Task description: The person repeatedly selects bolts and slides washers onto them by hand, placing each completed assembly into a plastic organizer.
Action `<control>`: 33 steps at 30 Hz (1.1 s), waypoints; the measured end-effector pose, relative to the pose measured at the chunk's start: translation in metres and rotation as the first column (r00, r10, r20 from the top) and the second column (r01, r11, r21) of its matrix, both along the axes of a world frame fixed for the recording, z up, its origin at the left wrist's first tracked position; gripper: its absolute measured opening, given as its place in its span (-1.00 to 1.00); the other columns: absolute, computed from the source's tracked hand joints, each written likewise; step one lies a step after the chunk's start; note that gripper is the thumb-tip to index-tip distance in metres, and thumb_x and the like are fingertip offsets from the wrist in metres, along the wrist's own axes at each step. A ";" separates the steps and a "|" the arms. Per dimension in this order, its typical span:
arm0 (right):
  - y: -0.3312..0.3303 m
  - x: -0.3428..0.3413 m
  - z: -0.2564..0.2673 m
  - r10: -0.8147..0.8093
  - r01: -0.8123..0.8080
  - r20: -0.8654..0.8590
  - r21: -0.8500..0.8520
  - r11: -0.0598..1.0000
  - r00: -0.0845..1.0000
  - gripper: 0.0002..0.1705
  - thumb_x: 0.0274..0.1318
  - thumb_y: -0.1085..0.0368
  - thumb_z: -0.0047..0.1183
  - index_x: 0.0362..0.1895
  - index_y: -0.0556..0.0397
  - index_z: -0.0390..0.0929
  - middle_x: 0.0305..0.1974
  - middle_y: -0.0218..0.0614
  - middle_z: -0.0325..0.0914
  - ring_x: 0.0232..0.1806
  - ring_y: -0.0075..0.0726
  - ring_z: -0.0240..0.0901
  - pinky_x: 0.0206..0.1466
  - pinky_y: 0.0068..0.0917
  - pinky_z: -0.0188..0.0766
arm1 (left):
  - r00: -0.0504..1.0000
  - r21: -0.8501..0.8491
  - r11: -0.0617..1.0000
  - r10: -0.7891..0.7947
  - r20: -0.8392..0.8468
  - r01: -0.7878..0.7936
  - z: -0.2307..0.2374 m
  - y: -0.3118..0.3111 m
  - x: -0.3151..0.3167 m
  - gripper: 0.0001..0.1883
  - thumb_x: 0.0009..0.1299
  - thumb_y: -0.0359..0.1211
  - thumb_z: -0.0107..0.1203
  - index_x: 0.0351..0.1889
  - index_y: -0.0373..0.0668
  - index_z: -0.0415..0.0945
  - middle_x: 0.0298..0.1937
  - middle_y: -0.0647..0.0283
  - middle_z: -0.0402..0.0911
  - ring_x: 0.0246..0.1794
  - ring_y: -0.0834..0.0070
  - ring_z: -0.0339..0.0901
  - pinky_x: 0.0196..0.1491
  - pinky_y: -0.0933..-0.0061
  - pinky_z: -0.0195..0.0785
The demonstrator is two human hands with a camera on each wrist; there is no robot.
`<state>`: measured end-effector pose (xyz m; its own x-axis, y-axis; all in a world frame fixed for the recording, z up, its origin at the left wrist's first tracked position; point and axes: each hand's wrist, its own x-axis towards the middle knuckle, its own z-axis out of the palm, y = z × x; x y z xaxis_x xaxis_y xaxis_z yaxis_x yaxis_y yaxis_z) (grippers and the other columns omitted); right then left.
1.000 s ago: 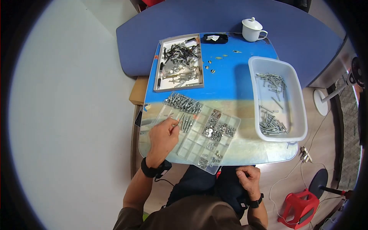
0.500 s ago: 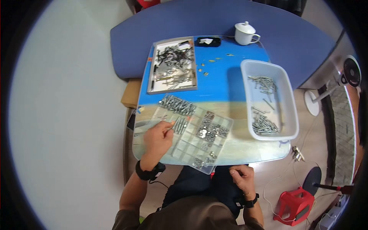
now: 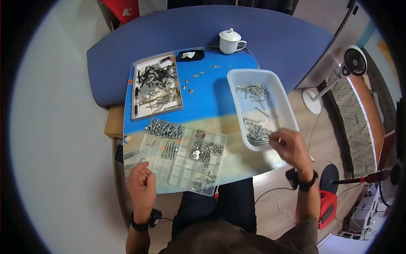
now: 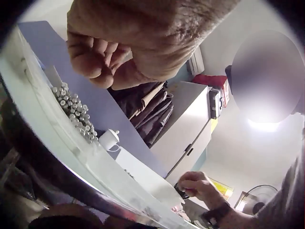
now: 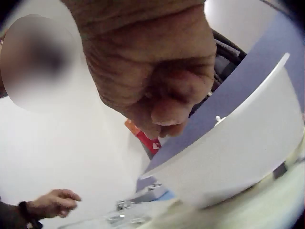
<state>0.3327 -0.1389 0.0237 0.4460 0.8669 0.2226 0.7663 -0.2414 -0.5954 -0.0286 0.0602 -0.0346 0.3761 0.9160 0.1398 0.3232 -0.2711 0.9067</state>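
left hand (image 3: 142, 186): you have it by the left edge of the clear case, fingers loosely bent, thumb standing apart from them.
clear case (image 3: 180, 167): it lies at your near left on the table (image 3: 211, 97); its left part carries a heap of shiny bolts (image 3: 165, 128) and a small row of longer bolts (image 3: 170, 150), its right part a grid with nuts and washers (image 3: 205, 150).
white bin (image 3: 275, 112): translucent, it stands on your right, with silvery screws (image 3: 258, 136) in two heaps and one between.
right hand (image 3: 292, 148): yours hovers at the bin's near right corner, fingers curled in; you cannot tell whether they hold anything.
around: a shallow box (image 3: 179, 86) of black and silver pieces beyond the case, a lidded cup (image 3: 229, 42) at the back, a fan (image 3: 355, 61) far right.
in the way: your right hand hides part of the bin's rim.
longer bolts' axis: away from you, far ends leaning right.
bin's axis: away from you, far end slanting left.
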 end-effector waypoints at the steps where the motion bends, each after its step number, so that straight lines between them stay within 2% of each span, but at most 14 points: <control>1: 0.008 0.018 -0.002 0.015 -0.010 0.077 -0.068 0.998 0.997 -0.87 -0.01 0.40 0.21 -0.33 0.16 0.66 -0.43 -0.08 0.62 -0.42 0.00 0.58 -0.29 -0.24 0.47 | 1.000 -0.008 1.000 -0.006 0.016 0.006 -0.009 -0.003 -0.005 -0.70 0.35 -0.59 0.08 0.06 -0.32 0.48 -0.31 0.34 0.50 -0.47 0.75 0.34 -0.38 0.69 0.24; 2: 0.015 0.032 -0.003 0.036 -0.015 0.150 -0.137 0.990 0.988 -0.85 -0.02 0.36 0.20 -0.33 0.16 0.66 -0.43 -0.07 0.63 -0.41 0.03 0.58 -0.27 -0.21 0.47 | 1.000 -0.009 1.000 -0.010 0.025 0.010 -0.010 -0.008 -0.007 -0.70 0.35 -0.59 0.08 0.06 -0.32 0.48 -0.31 0.34 0.50 -0.47 0.75 0.34 -0.38 0.69 0.24; 3: 0.023 0.039 -0.002 -0.003 0.032 0.124 -0.235 0.971 0.992 -0.83 -0.04 0.34 0.18 -0.34 0.16 0.67 -0.44 -0.04 0.63 -0.39 0.06 0.58 -0.25 -0.17 0.47 | 0.998 0.025 0.999 -0.034 0.048 0.033 -0.009 -0.015 -0.007 -0.69 0.35 -0.59 0.09 0.07 -0.32 0.47 -0.31 0.34 0.51 -0.47 0.74 0.35 -0.38 0.68 0.24; 8: 0.050 0.062 -0.012 0.110 -0.076 0.101 -0.298 0.952 0.989 -0.85 -0.03 0.34 0.15 -0.36 0.14 0.67 -0.44 -0.09 0.65 -0.38 0.07 0.58 -0.25 -0.17 0.47 | 0.991 0.184 0.977 -0.121 0.049 0.110 -0.011 -0.027 -0.009 -0.67 0.34 -0.60 0.12 0.07 -0.33 0.47 -0.28 0.23 0.57 -0.51 0.65 0.44 -0.42 0.61 0.32; 12: 0.067 0.053 -0.006 0.197 -0.149 0.106 -0.345 0.927 0.975 -0.86 0.00 0.31 0.15 -0.38 0.11 0.67 -0.46 -0.10 0.64 -0.37 0.08 0.60 -0.24 -0.16 0.48 | 0.996 0.191 0.978 -0.090 -0.004 0.089 -0.012 -0.020 -0.005 -0.67 0.31 -0.61 0.15 0.06 -0.32 0.48 -0.26 0.18 0.58 -0.52 0.61 0.48 -0.45 0.58 0.35; 14: 0.068 0.053 -0.009 0.251 -0.145 0.213 -0.415 0.898 0.944 -0.86 -0.01 0.31 0.17 -0.37 0.10 0.67 -0.45 -0.09 0.64 -0.37 0.09 0.59 -0.24 -0.15 0.47 | 0.995 0.220 0.970 -0.099 -0.031 0.103 -0.010 -0.014 -0.001 -0.66 0.28 -0.62 0.17 0.03 -0.30 0.50 -0.27 0.16 0.58 -0.55 0.59 0.49 -0.48 0.58 0.35; 15: 0.069 0.054 -0.010 0.264 -0.159 0.204 -0.419 0.894 0.943 -0.86 -0.01 0.31 0.17 -0.37 0.10 0.67 -0.45 -0.09 0.64 -0.37 0.09 0.59 -0.24 -0.15 0.47 | 0.995 0.201 0.975 -0.098 -0.023 0.100 -0.010 -0.013 0.000 -0.66 0.28 -0.62 0.18 0.02 -0.29 0.51 -0.27 0.16 0.57 -0.57 0.58 0.48 -0.49 0.58 0.35; 17: 0.067 0.055 -0.012 0.166 -0.102 0.094 -0.480 0.872 0.982 -0.87 -0.03 0.31 0.19 -0.41 0.11 0.65 -0.46 -0.07 0.63 -0.38 0.11 0.58 -0.24 -0.13 0.47 | 0.995 0.182 0.978 -0.102 -0.012 0.102 -0.014 -0.014 0.001 -0.67 0.27 -0.62 0.18 0.01 -0.29 0.51 -0.29 0.17 0.57 -0.57 0.58 0.48 -0.50 0.57 0.35; 18: 0.066 0.055 -0.016 0.164 -0.098 0.093 -0.489 0.867 0.982 -0.87 -0.03 0.31 0.19 -0.41 0.11 0.65 -0.46 -0.07 0.63 -0.38 0.11 0.58 -0.24 -0.13 0.47 | 0.993 0.171 0.979 -0.115 0.007 0.112 -0.016 -0.014 0.003 -0.68 0.27 -0.61 0.19 0.00 -0.29 0.52 -0.30 0.17 0.57 -0.58 0.57 0.48 -0.51 0.56 0.35; 24: 0.064 0.058 -0.029 0.193 -0.096 0.156 -0.482 0.871 0.969 -0.84 -0.01 0.28 0.21 -0.44 0.12 0.61 -0.49 -0.03 0.59 -0.39 0.15 0.56 -0.26 -0.10 0.46 | 0.987 0.218 0.963 -0.162 0.014 0.155 -0.020 -0.017 0.009 -0.74 0.28 -0.59 0.19 -0.06 -0.31 0.54 -0.36 0.18 0.56 -0.57 0.53 0.49 -0.51 0.55 0.35; 26: 0.061 0.064 -0.035 0.262 -0.157 0.196 -0.433 0.888 0.945 -0.83 0.03 0.26 0.19 -0.41 0.11 0.62 -0.48 -0.01 0.59 -0.40 0.16 0.55 -0.28 -0.08 0.45 | 0.989 0.235 0.962 -0.148 0.018 0.140 -0.020 -0.017 0.009 -0.75 0.29 -0.58 0.19 -0.06 -0.31 0.54 -0.36 0.18 0.57 -0.57 0.51 0.48 -0.50 0.55 0.35; 28: 0.060 0.063 -0.032 0.243 -0.160 0.154 -0.418 0.894 0.958 -0.83 0.08 0.25 0.17 -0.39 0.11 0.63 -0.48 -0.01 0.59 -0.41 0.17 0.55 -0.31 -0.07 0.45 | 0.986 0.238 0.961 -0.157 0.048 0.141 -0.024 -0.020 0.011 -0.75 0.29 -0.58 0.19 -0.07 -0.31 0.54 -0.35 0.17 0.57 -0.57 0.50 0.48 -0.50 0.54 0.35; 31: 0.055 0.065 -0.025 0.161 -0.121 0.081 -0.367 0.922 0.984 -0.82 0.13 0.26 0.13 -0.36 0.14 0.62 -0.49 -0.01 0.59 -0.44 0.17 0.53 -0.33 -0.12 0.44 | 0.989 0.253 0.956 -0.148 -0.026 0.150 -0.021 -0.019 0.009 -0.76 0.35 -0.58 0.11 -0.02 -0.35 0.49 -0.42 0.22 0.56 -0.51 0.57 0.45 -0.33 0.57 0.32; 33: 0.055 0.061 -0.022 0.112 -0.100 0.016 -0.332 0.938 0.994 -0.81 0.14 0.26 0.12 -0.33 0.16 0.63 -0.48 0.00 0.58 -0.45 0.19 0.51 -0.34 -0.15 0.43 | 0.988 0.227 0.963 -0.151 0.024 0.142 -0.024 -0.023 0.007 -0.77 0.33 -0.58 0.14 -0.04 -0.34 0.51 -0.38 0.20 0.57 -0.51 0.57 0.47 -0.38 0.58 0.33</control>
